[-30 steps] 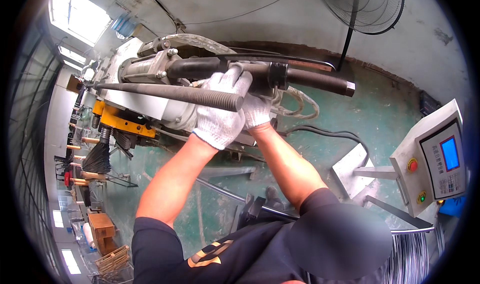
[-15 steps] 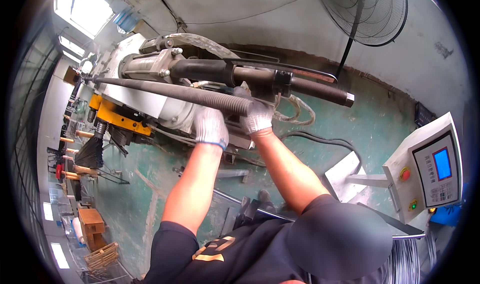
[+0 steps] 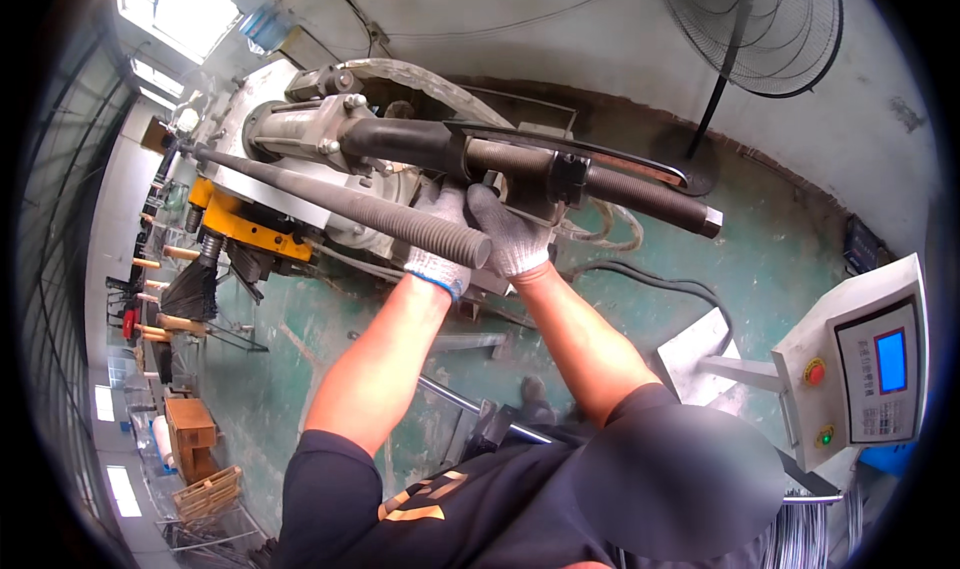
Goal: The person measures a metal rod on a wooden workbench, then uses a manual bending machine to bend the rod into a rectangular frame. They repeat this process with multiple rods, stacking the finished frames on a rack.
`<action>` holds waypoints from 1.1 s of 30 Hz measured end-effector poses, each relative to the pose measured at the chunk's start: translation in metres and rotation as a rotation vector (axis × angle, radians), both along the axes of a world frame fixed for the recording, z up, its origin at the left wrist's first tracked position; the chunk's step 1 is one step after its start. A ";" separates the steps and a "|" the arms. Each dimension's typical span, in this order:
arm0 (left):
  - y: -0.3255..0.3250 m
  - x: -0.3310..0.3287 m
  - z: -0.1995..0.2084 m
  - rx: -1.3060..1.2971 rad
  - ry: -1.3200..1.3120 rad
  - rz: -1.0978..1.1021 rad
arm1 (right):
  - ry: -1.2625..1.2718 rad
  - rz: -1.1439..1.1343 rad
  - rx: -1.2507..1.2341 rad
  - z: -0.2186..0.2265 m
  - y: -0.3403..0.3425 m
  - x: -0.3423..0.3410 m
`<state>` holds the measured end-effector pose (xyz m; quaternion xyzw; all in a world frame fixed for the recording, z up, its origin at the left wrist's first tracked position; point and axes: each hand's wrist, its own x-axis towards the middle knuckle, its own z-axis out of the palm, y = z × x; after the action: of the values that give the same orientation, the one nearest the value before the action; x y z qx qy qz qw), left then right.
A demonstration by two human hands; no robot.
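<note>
One black fan far right before pale wall; green floor scuffed. Grey rod, smooth far left, ridged at near end, slants over my left hand; right hand beside, near dark shaft. Can't tell whether fingers grip.

Gloved left hand: off-white, edged blue at the wrist. Gloved right hand: off-white, greyed toward the tips. Threaded rod: grey-brown, evenly ringed. Bracket: orange-yellow. Floor: green, pale scuff marks. Control box: off-white; screen, blue; upper button, red. Shirt: black, gold-printed.
</note>
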<state>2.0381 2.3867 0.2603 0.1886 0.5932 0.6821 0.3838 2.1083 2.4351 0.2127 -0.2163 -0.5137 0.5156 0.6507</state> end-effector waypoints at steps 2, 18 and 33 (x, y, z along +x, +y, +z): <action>0.000 0.003 0.004 -0.008 -0.024 -0.021 | 0.092 0.089 -0.073 0.006 -0.002 0.002; 0.041 -0.008 -0.062 -0.345 1.941 -0.563 | -0.450 0.171 0.321 -0.050 0.029 0.022; -0.062 -0.010 -0.090 -0.212 0.458 -0.137 | -0.512 0.375 0.168 -0.016 0.041 0.059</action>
<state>2.0284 2.3242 0.1700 0.3366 0.7188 0.5280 0.3022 2.1670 2.4763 0.1966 -0.1863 -0.7322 0.5111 0.4098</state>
